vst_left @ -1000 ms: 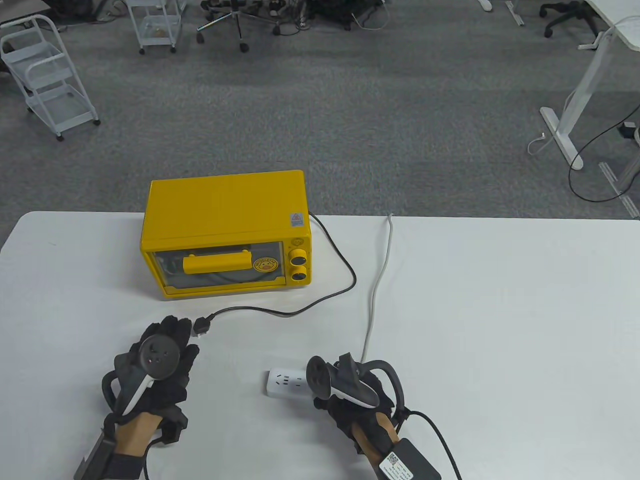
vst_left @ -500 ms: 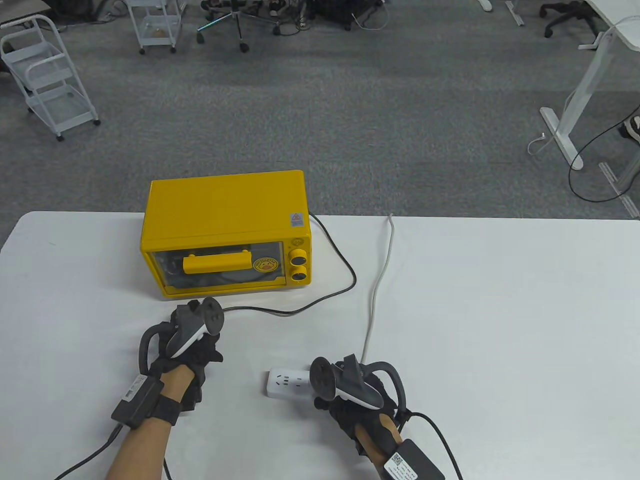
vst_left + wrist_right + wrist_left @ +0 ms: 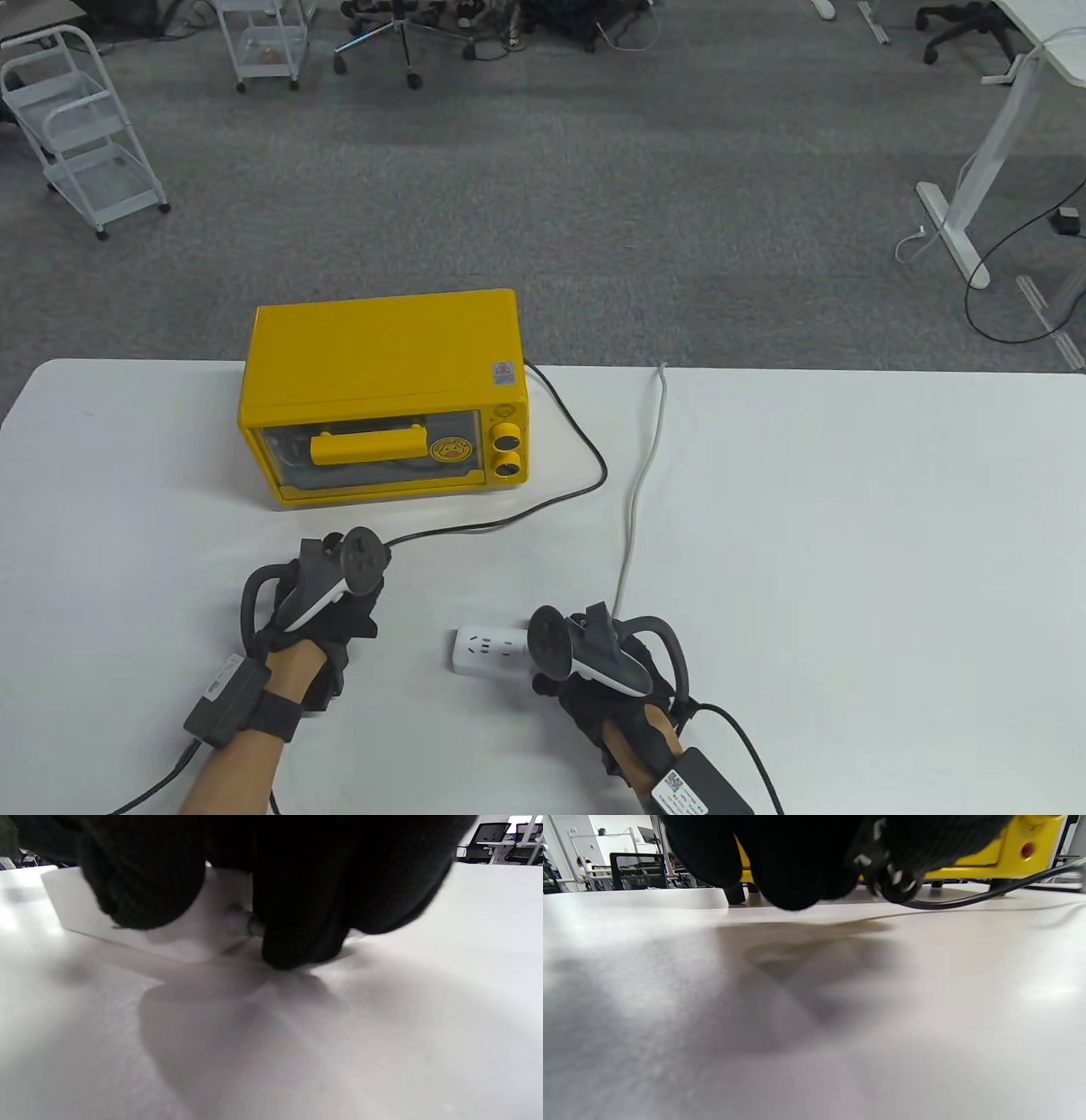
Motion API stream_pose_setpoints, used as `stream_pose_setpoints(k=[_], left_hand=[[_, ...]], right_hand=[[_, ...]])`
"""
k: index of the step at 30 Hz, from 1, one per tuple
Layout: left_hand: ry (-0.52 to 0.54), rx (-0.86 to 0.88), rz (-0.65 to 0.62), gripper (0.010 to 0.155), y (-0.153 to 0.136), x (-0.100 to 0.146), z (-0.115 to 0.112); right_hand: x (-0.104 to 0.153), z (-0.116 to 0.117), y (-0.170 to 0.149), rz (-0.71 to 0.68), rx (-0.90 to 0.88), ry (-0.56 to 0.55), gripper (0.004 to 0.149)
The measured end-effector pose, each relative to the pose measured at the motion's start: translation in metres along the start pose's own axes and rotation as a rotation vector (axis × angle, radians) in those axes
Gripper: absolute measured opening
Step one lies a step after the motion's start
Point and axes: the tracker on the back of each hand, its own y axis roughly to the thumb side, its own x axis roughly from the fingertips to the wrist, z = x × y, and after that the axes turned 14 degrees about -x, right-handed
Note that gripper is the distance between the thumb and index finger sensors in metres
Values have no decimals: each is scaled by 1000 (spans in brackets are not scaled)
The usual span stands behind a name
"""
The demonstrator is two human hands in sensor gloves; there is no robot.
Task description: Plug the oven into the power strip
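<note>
The yellow oven [image 3: 382,373] stands at the table's back left. Its black cord [image 3: 585,441] loops right and back to my left hand [image 3: 339,586]. The left hand grips the black plug [image 3: 891,878] just above the table, in front of the oven; its metal prongs show in the left wrist view. The plug is hidden under the hand in the table view. The white power strip [image 3: 488,649] lies flat to the right of the left hand. My right hand [image 3: 594,671] holds the strip's right end; its fingers [image 3: 297,921] press around the strip [image 3: 72,908].
The strip's grey cable [image 3: 645,458] runs from under my right hand to the table's far edge. White carts [image 3: 85,127], office chairs and a desk leg [image 3: 959,212] stand on the carpet beyond the table.
My left hand moved up and right onto the plug, turned, and took hold of it. It has since carried it slightly right and nearer. The right hand stays on the strip.
</note>
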Motion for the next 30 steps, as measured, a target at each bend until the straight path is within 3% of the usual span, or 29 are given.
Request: stream_pose_setpoints(k=[5, 11, 15, 19, 25, 30], left_hand=[[14, 149, -56, 56, -2, 30, 10], [-52, 572, -245, 66, -2, 64, 5], [-13, 848, -360, 61, -4, 72, 0], [-96, 1118, -473, 46, -5, 67, -6], [-191, 1110, -578, 72, -6, 64, -13], [-229, 1026, -665, 67, -4, 65, -10]], right_hand=[[1, 0, 0, -4, 0, -1, 73], [1, 1, -1, -10, -2, -3, 73], [2, 2, 0, -10, 3, -7, 73], [2, 2, 0, -8, -2, -4, 73], [2, 3, 0, -7, -4, -5, 73], [3, 4, 0, -4, -7, -8, 73]])
